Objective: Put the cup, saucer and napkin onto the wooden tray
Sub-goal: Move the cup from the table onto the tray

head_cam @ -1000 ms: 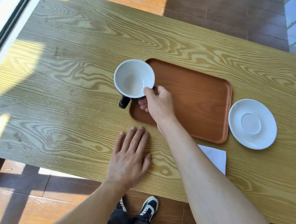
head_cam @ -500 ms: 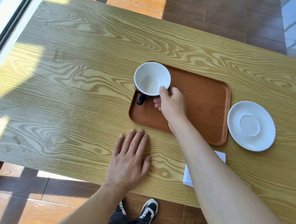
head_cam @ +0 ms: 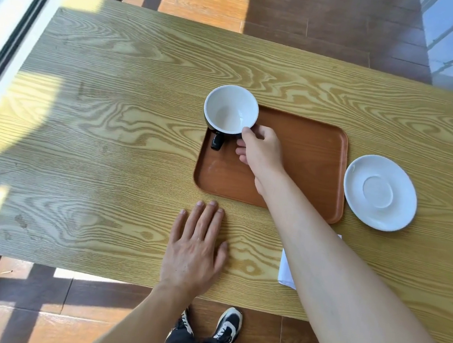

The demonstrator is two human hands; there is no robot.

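The cup (head_cam: 230,110), black outside and white inside, is at the far left corner of the brown wooden tray (head_cam: 310,158), its black handle pointing toward me. My right hand (head_cam: 262,150) grips its near rim with thumb and fingers. Whether the cup rests on the tray or hangs just above it, I cannot tell. The white saucer (head_cam: 379,192) lies on the table right of the tray. The white napkin (head_cam: 285,267) lies near the table's front edge, mostly hidden under my right forearm. My left hand (head_cam: 196,245) lies flat on the table, fingers apart.
The long wooden table (head_cam: 106,136) has its front edge close to my legs, and sunlight patches lie on its left part. A window frame (head_cam: 17,23) runs along the left side. Wooden floor shows beyond the far edge.
My right hand has carried the cup rightward from the tray's left edge to over its far left corner. The left hand has stayed flat on the table.
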